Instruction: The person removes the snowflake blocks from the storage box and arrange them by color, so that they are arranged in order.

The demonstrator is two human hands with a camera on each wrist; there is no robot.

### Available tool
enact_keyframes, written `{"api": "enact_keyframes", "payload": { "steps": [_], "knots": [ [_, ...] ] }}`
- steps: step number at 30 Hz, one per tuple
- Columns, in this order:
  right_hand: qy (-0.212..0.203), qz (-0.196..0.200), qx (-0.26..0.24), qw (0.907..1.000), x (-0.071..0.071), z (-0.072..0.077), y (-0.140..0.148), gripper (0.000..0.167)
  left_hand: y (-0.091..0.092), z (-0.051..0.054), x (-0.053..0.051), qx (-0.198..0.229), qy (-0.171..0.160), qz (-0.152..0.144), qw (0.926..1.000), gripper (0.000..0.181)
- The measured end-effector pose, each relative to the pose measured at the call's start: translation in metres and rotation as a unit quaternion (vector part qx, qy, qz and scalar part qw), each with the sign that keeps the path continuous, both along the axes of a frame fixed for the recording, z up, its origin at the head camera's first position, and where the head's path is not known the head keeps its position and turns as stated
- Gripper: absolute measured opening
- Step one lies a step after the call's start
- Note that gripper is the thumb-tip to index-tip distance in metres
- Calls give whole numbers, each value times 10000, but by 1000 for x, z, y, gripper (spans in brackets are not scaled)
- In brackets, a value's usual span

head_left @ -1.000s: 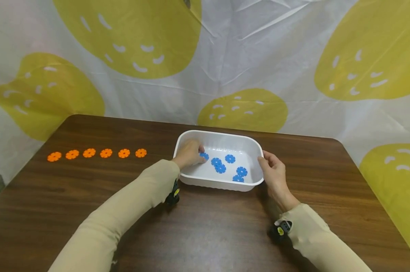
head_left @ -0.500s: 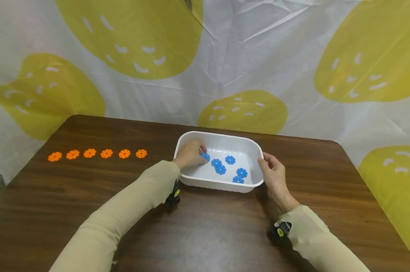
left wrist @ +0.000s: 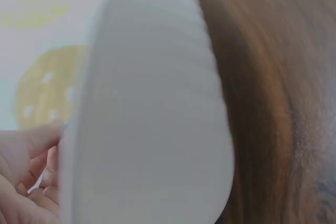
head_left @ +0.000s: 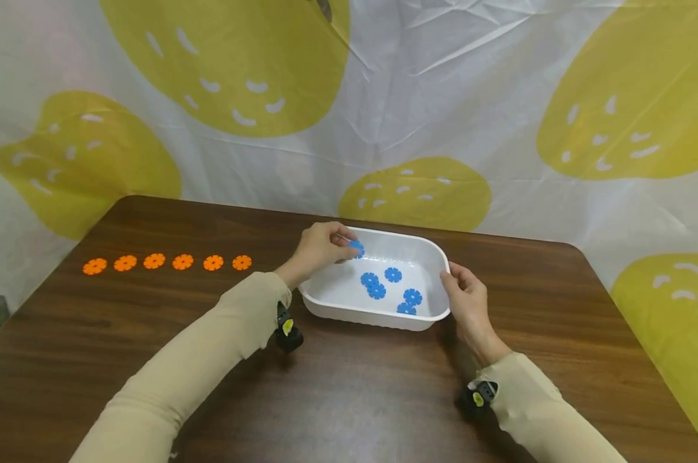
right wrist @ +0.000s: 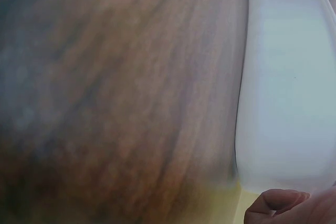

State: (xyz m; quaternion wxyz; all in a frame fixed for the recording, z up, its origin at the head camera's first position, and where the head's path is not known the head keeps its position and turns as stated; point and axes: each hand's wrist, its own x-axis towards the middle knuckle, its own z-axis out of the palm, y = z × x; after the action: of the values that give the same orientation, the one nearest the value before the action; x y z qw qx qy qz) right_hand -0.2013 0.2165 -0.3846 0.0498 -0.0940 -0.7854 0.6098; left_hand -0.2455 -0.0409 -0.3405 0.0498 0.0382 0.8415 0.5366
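Note:
My left hand (head_left: 321,247) pinches a blue notched disc (head_left: 357,249) between thumb and fingers, raised over the left part of a white plastic basin (head_left: 372,316). Several more blue discs (head_left: 393,275) lie on the basin's floor, some overlapping. With thumb and fingers, my right hand (head_left: 468,302) grips the basin's right rim. In the left wrist view the basin's outer wall (left wrist: 152,108) hides most of the disc, and the left hand (left wrist: 29,177) shows at the lower left. The right wrist view has the right hand (right wrist: 289,205) at the basin's lower corner.
Several orange notched discs (head_left: 183,262) lie in a row on the left of the brown wooden table (head_left: 349,399). Behind the table hangs a white cloth (head_left: 256,173) with yellow lemon shapes. A dark wrist camera (head_left: 288,331) sits on the left sleeve.
My left hand has pinched a blue disc and lifted it up off the basin's floor towards the rim. The right hand keeps its grip on the basin.

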Motion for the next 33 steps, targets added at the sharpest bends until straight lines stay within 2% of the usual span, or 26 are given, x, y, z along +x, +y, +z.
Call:
{"api": "enact_keyframes", "payload": {
  "steps": [4,6,9,12,17,20,24,30,33],
  "knots": [
    [25,11,-30,10000,-1,1,-2,39,-25,11,7,958,-291,387,9942,29],
    [51,16,-38,10000,-1,1,-2,39,-44,14,12,1257,-327,517,9902,33],
    [83,15,-49,10000,-2,2,-2,39,-76,11,19,1558,-389,676,9847,37],
    [87,18,-47,9999,-3,2,-1,39,-106,3,28,1549,-524,782,9834,41],
    [47,59,6,10000,-3,2,1,40,-139,-16,44,1222,-725,795,9867,45],
    [25,65,30,10000,-3,1,2,40,-150,-25,53,843,-790,727,9906,44],
    [15,44,25,10000,-3,0,3,40,-158,-31,61,349,-776,632,9944,40],
    [31,-6,16,10000,-2,2,3,40,-160,-37,65,-304,-548,626,9961,37],
    [44,-6,6,10000,-2,2,3,40,-161,-39,65,-948,-206,687,9929,33]
  ]
}}
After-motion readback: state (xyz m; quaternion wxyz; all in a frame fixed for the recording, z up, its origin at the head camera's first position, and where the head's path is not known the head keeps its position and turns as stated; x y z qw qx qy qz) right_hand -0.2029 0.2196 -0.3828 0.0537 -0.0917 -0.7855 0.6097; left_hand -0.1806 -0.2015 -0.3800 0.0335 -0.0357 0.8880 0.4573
